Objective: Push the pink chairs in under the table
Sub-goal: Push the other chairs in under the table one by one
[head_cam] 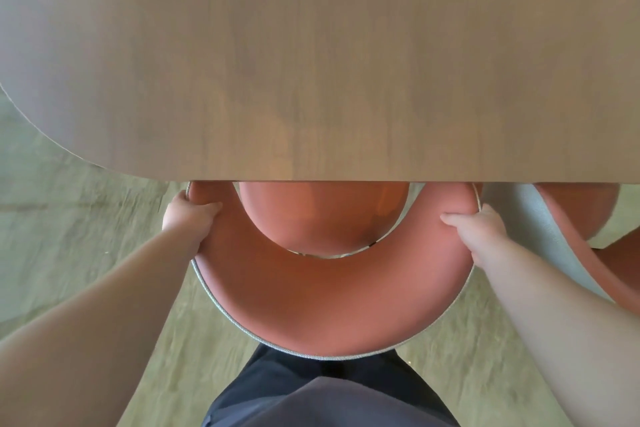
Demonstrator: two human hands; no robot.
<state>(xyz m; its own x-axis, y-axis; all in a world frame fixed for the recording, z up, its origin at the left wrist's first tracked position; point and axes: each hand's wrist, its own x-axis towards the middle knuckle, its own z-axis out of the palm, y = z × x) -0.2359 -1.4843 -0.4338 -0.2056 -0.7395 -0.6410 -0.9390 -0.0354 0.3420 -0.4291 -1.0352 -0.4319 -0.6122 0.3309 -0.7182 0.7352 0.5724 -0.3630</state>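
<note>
**Chair nearly home, both hands on the backrest**

While I have only the head view to steer by, I would keep the push straight and even, both arms driving together so the pink chair point(332, 302) does not yaw and clip its neighbour. My left hand point(188, 218) grips the left end of the curved backrest, thumb on the inner face and the fingers point(180, 198) curled round the outer edge. My right hand point(479, 229) holds the right end the same way, thumb lying on the pink padding, the rest wrapped behind where I cannot see them properly.

Between the two grips the backrest arcs toward my body, and the seat point(323, 215) already sits partly beneath the bench point(311, 62), whose near edge crosses just ahead of my knuckles. I judge only a short shove remains, and I should let go before my knuckles meet that edge.

A second pink chair point(585, 218) stands just beside, on the right, also partly under; it may be angled, though the frame cuts it off.
</note>
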